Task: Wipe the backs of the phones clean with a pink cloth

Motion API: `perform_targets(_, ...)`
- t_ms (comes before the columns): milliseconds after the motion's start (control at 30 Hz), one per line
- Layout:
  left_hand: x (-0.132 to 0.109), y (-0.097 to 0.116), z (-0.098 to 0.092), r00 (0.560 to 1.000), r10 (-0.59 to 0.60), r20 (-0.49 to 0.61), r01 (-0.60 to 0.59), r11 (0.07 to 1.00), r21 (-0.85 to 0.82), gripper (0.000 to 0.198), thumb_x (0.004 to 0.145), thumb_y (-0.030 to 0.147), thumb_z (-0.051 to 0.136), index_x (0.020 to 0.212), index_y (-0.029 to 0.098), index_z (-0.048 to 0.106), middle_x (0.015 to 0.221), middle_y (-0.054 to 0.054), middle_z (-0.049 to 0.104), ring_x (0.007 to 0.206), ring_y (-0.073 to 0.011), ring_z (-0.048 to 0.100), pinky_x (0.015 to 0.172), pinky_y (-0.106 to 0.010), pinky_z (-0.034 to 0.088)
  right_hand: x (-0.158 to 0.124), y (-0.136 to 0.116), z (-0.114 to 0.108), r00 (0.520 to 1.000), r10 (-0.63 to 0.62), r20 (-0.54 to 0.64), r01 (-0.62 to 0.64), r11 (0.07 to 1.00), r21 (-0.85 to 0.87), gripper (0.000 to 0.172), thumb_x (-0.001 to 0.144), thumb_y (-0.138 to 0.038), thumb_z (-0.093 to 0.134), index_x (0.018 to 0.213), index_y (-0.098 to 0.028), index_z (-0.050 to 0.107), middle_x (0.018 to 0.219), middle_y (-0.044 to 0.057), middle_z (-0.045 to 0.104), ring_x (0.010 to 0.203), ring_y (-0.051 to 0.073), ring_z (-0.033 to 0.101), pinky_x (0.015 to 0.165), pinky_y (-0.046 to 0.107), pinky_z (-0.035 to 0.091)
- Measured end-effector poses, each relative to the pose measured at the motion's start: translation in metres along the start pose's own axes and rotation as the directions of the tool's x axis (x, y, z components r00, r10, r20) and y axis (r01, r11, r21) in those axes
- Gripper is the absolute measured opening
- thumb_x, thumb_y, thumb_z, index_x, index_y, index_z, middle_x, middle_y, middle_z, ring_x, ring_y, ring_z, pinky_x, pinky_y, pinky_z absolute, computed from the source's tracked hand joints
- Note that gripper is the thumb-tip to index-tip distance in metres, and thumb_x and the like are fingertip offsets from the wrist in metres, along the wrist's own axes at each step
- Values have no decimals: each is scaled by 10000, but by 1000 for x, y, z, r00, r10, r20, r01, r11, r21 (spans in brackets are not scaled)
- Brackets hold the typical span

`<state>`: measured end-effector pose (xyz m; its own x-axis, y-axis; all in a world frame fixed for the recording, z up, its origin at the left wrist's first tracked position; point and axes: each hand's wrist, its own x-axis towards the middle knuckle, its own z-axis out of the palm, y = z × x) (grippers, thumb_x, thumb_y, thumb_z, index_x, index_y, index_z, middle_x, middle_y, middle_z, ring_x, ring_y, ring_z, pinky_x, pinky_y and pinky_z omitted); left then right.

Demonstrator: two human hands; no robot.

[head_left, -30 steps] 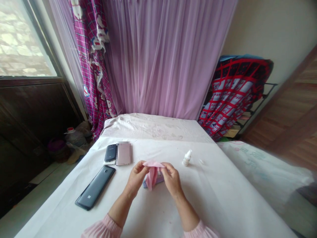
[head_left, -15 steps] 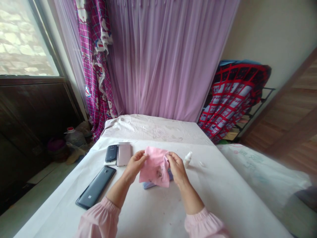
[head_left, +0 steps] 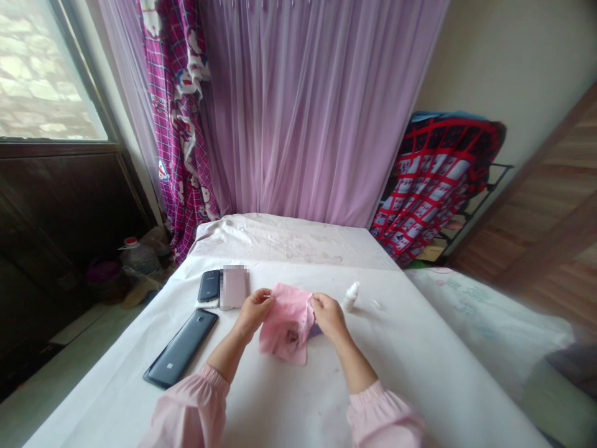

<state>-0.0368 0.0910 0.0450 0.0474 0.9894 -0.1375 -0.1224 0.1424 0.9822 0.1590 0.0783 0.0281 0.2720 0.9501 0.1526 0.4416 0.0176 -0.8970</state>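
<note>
A pink cloth [head_left: 285, 311] with a dark mark on its lower part is stretched between my two hands. My left hand [head_left: 256, 309] pinches its upper left corner, and my right hand [head_left: 329, 316] pinches the upper right one. Behind the cloth lies a bluish-purple flat object [head_left: 316, 331], mostly hidden, so I cannot tell its kind here. To the right of my right hand stands a small white spray bottle [head_left: 351, 297], with a small clear cap [head_left: 377, 305] lying beside it.
A large dark phone [head_left: 181, 348] lies at the left of the white-covered table [head_left: 401, 386]. Beyond it are a smaller dark phone [head_left: 209, 285] and a pinkish flat item [head_left: 236, 287], partly blurred out. Purple curtains [head_left: 298, 112] hang behind the table.
The cloth's lower edge has swung down and nearer to me, covering more of the purple object. Both hands keep their pinch and sit slightly lower. The view has shifted a little.
</note>
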Motion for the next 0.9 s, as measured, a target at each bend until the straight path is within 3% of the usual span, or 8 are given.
perform_targets(133,10,-16,-9,999,25,-46,-23,998,52,333,516,415,734,686,164,598,508,69,510,420,-58,400,434,-186,278,-4,11,2,962,-259,-91,226,935,-273,241,809,-283,489,820,-267,729,739,27,719,685,177,625,607,245,441)
perform_targets(233,13,-20,-17,997,64,-54,-59,994,95,269,521,360,693,692,163,630,545,45,557,463,-78,453,477,-203,332,-13,8,-1,906,-422,-24,391,859,-331,332,827,-174,427,941,-256,728,920,42,728,838,179,647,750,265,473)
perform_targets(333,12,-22,-24,992,112,-53,-103,982,156,228,538,340,663,696,176,644,640,4,630,583,-129,558,563,-234,405,-25,6,-5,856,-508,93,504,781,-369,373,791,-88,436,937,-260,734,916,35,714,870,172,629,795,265,468)
perform_targets(467,1,-27,-33,985,171,-22,-157,945,286,166,602,357,633,632,197,599,742,-37,687,771,-192,634,698,-276,457,-46,7,-10,818,-528,229,575,733,-363,376,747,-35,476,859,-276,741,865,22,703,848,172,609,776,259,467)
perform_targets(600,-17,-33,-42,975,223,19,-204,848,490,159,698,352,572,744,206,616,806,-47,678,762,-202,626,694,-298,466,-62,8,-12,801,-488,345,595,709,-379,372,722,-14,489,818,-276,734,848,14,702,819,172,595,752,254,462)
perform_targets(733,-36,-33,-45,956,280,87,-260,674,691,203,723,282,597,911,221,645,927,-62,662,845,-230,597,754,-334,446,-66,7,-14,813,-477,333,580,712,-395,313,762,-58,511,809,-277,730,837,23,699,831,179,598,752,259,456)
perform_targets(900,-46,-29,-39,933,277,230,-339,460,821,290,732,208,641,1015,257,680,976,-71,661,906,-251,570,815,-356,407,-60,9,-11,867,-433,248,497,792,-355,243,833,-164,516,853,-268,735,851,30,703,824,167,622,766,254,465)
